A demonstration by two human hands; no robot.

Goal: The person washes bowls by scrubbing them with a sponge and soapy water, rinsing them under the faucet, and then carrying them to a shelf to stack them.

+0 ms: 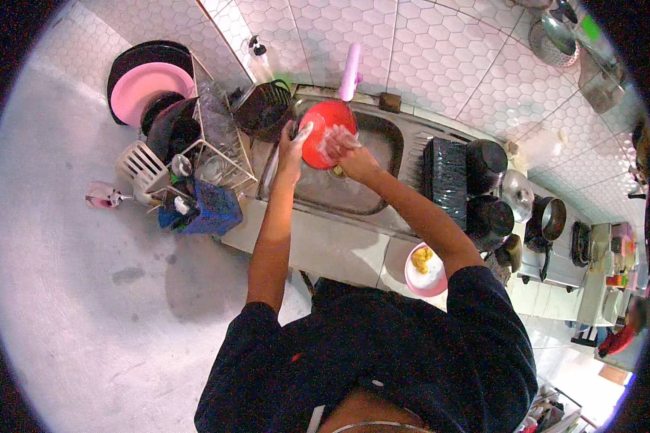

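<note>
A red round dish [325,115], perhaps a bowl or plate, is held over the sink [368,198] with white suds on it. My left hand [290,151] grips its left rim, thumb on the inner face. Against the dish's right side lies my right hand [344,150], soapy and with its fingers curled. Whatever is under those fingers is hidden by hand and foam. Just below that hand shows a small yellowish bit [337,171]. A pink-purple faucet cover [350,72] rises behind the dish.
At left stands a dish rack [220,155] with a pink plate [148,94], pans and a blue utensil basket [209,209]. Right of the sink are a black ridged rack [446,177] and dark pots [487,162]. A pink bowl [426,278] with suds and a yellow cloth sits at the counter's front.
</note>
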